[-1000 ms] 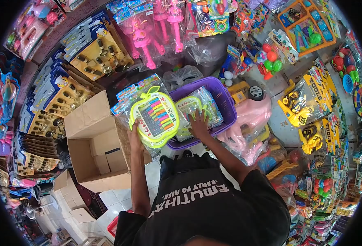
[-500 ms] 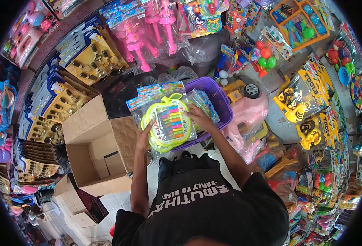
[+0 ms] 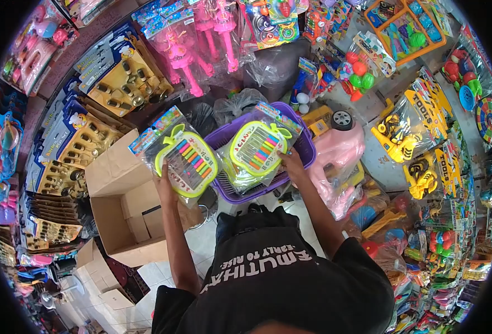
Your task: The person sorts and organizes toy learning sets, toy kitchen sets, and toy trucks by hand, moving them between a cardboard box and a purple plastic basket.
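Observation:
My left hand (image 3: 166,183) grips the lower left edge of a bagged green apple-shaped abacus toy (image 3: 188,160), held between the cardboard box and the purple basket. A second bagged apple-shaped toy (image 3: 257,148) is over the purple basket (image 3: 309,146), tilted to the right. My right hand (image 3: 292,165) holds that one at its right edge. Beneath it, more green-rimmed packs lie in the basket, partly hidden.
An open cardboard box (image 3: 112,214) stands at the left. Right of the basket is a pink ride-on toy (image 3: 338,147). Pink bagged dolls (image 3: 185,55) hang ahead, kitchen sets (image 3: 126,83) at the left, yellow tool packs (image 3: 407,125) at the right.
The apple toys, earlier stacked together in front of me, are now apart. My left hand has moved left with one; my right hand has moved right with the other, uncovering more of the basket.

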The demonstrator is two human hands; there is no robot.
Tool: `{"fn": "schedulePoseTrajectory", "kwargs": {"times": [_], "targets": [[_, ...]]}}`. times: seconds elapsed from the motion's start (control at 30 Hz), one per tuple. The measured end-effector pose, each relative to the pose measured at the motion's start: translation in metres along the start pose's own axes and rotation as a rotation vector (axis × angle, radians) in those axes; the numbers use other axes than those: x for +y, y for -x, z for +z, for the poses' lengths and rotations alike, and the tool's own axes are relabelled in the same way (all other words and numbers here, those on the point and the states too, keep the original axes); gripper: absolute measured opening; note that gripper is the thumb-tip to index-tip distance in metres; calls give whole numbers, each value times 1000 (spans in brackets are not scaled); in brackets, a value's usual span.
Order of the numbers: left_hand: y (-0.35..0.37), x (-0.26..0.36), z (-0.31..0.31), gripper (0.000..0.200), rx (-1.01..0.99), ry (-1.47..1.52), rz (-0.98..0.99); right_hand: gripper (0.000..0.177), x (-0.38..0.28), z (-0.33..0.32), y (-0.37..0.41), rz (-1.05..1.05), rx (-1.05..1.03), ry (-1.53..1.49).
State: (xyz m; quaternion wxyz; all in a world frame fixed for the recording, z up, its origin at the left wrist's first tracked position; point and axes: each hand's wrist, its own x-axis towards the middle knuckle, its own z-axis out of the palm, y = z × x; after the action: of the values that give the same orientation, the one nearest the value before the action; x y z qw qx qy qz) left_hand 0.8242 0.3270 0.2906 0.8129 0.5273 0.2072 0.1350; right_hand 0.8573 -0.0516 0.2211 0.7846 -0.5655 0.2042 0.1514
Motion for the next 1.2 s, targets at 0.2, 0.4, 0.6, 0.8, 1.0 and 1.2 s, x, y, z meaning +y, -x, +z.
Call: {"fn": "schedulePoseTrajectory", "kwargs": {"times": [0.2,0.4,0.6,0.8,1.0,1.2], "targets": [[8,-6,1,31,42,17,20,57,40,10,-17,151,160,-7],[20,-13,11,34,24,6,-43,71,14,33,21,-62,207,198],[19,-29,11,30,-35,10,-100,72,12,22,-25,-844,112,1319],[25,-26,23,26,-80,-23,-88,76,20,30,-41,-820,174,1660],[25,-35,27,24,-91,66,-181,60,31,39,-35,-811,172,1544],[11,-47,45,28,-273,31,-344,36,15,52,-46,-552,-209,429]]}}
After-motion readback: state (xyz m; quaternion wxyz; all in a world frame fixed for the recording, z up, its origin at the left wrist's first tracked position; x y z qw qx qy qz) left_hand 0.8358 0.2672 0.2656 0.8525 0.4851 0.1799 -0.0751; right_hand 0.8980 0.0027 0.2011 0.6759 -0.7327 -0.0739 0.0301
